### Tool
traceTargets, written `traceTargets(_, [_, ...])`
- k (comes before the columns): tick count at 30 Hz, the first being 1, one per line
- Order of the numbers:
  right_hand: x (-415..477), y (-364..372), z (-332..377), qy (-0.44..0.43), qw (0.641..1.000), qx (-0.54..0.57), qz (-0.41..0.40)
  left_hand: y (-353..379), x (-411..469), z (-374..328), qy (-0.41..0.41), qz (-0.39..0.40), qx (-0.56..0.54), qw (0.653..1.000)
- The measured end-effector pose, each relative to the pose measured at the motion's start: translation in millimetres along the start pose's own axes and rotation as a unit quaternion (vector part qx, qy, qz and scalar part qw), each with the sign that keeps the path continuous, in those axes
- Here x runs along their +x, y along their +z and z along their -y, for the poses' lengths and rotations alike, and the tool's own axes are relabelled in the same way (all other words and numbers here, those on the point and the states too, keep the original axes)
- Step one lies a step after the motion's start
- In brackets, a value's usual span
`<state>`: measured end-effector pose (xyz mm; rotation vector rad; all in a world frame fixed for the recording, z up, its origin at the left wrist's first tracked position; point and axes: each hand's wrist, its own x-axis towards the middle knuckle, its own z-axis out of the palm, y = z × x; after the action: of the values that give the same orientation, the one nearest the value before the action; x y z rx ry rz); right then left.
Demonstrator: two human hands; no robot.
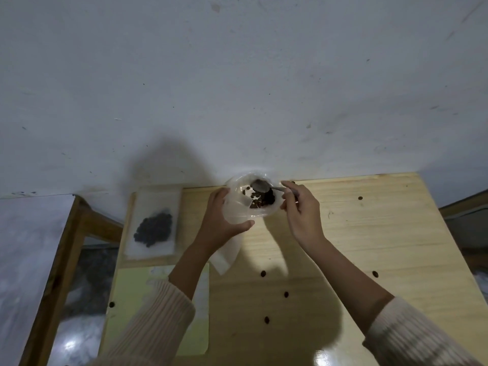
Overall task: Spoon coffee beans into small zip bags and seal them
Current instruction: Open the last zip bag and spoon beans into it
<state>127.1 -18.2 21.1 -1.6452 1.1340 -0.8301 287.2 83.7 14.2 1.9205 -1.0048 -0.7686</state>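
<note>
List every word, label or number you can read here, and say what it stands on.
None can be read. No print shows on the open bag, the spoon, the filled bag, the yellow sheet or the table.
</note>
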Motion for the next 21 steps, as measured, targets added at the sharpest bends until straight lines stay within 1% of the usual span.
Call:
traceTargets(3, [-5.2,-8.8,-1.3,-0.067,0.997,-0.045,0.02,6.0,-2.5,-8.1,0.04,-0.03,0.029,0.998])
traceTargets(6, [-14.7,-12.4,-7.5,-0.117,0.99,-0.073,0.037,14.3,-7.6,-13.1,0.076,-0.067,0.055,0.993])
traceTargets(11, [-26.2,-12.2,-17.8,-0.128,0.985,-0.107,0.038,24.1,-15.6,-18.8,0.082,-0.084,0.071,0.991])
traceTargets(14, [-29.9,-10.4,-22.7,-0.081,0.993,-0.088,0.006,27.0,-17.8,-14.8,0.102,-0.045,0.077,0.991])
traceTargets(17, [-31.5,-5.5,-26.4,0.024,0.998,0.004,-0.064,27.8,-18.1,-5.7,0.127,-0.013,0.078,0.989])
traceTargets(19, [-29.9,-2.8,-30.1,0.112,0.983,0.095,-0.113,26.5,-17.4,-2.5,0.135,-0.002,0.069,0.988])
traceTargets(21, [-28.7,-2.0,-34.4,0.175,0.959,0.17,-0.146,25.9,-16.6,-0.9,0.14,0.011,0.055,0.989])
